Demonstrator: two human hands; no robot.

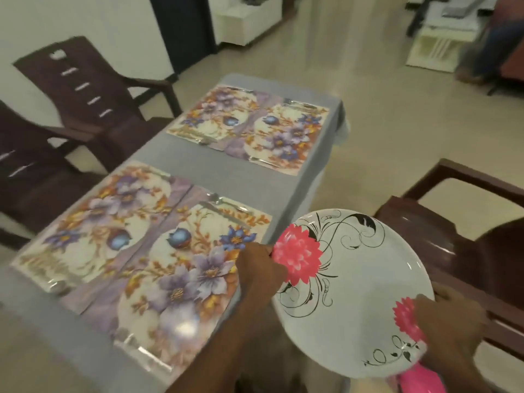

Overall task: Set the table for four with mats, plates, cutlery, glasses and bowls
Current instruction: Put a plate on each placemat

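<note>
A white plate [357, 282] with pink flowers and black swirls hangs in the air beside the table's right edge. My left hand [262, 269] grips its left rim and my right hand [450, 327] grips its right rim. More pink-printed plates [422, 378] show under it. Several floral mats lie on the grey tablecloth [226, 163]: the near right mat [184, 268], the near left mat [93, 222], the far left mat [215, 114] and the far right mat [286, 134]. Cutlery [224, 204] lies along the mats' edges.
Dark brown plastic chairs stand at the left [85, 89] and at the right [459, 222] of the table. A white cabinet [246, 21] and a white rack [436, 49] stand on the tiled floor far behind.
</note>
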